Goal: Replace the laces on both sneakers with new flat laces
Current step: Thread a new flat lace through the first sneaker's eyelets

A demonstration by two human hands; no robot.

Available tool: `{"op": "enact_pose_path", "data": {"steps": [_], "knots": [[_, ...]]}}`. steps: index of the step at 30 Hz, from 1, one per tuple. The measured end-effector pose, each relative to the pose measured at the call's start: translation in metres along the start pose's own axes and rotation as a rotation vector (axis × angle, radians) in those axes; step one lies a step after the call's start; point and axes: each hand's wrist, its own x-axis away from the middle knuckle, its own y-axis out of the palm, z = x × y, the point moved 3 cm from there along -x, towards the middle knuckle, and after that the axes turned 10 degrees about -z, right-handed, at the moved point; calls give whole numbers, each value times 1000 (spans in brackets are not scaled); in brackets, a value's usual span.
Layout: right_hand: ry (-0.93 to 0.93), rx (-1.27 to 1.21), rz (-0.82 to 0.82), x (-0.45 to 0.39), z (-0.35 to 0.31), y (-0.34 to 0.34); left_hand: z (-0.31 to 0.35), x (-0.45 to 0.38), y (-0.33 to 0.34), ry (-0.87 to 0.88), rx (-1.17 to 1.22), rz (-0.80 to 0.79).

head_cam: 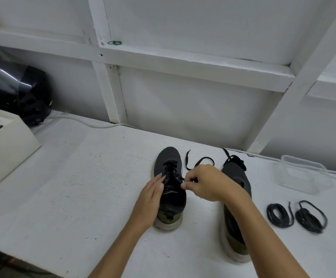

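From the head camera, the left sneaker stands on the white table, its long axis running away from the person, toe toward the wall. The right hand sits just right of the eyelet rows and pinches a flat black lace that loops off behind it; the lace end lies to the hand's left, toward the eyelets. The left hand lies with straight fingers against the shoe's left side, steadying it. The right hand is probably the one to do the threading.

The right sneaker lies parallel, partly under the right forearm. Two coiled laces rest well to its right, near a clear plastic container. White panelled wall behind; a dark helmet stands at far left.
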Motion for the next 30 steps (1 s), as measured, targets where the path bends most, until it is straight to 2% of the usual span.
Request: {"op": "enact_pose_path", "data": {"steps": [3, 5, 9, 11, 13, 15, 16, 21, 23, 26, 28, 30], "knots": [[-122, -256, 96, 6, 2, -12, 3, 0, 1, 14, -18, -12], [-155, -325, 139, 5, 1, -12, 5, 0, 2, 22, -45, -14], [-204, -318, 228, -3, -9, -4, 6, 0, -3, 45, -227, 3], [-216, -297, 268, -7, -15, -6, 12, -1, -8, 101, -351, 14], [-230, -244, 270, -12, -20, -9, 26, -5, -11, 183, -365, -12], [-240, -196, 273, -18, -24, -12, 38, -11, -10, 218, -313, -22], [-245, -207, 285, -20, -25, -13, 43, -14, -10, 180, -245, 9], [-141, -321, 390, -25, -8, -13, 40, -28, -36, -28, 151, 342], [-22, -282, 363, -27, 6, -8, 27, -31, -55, -91, 290, 452], [155, -182, 195, -32, 24, 4, 2, -31, -83, -181, 363, 574], [183, -117, 80, -34, 29, 11, -13, -28, -96, -258, 296, 649], [175, -83, 19, -37, 27, 17, -23, -24, -103, -338, 106, 664]]}}
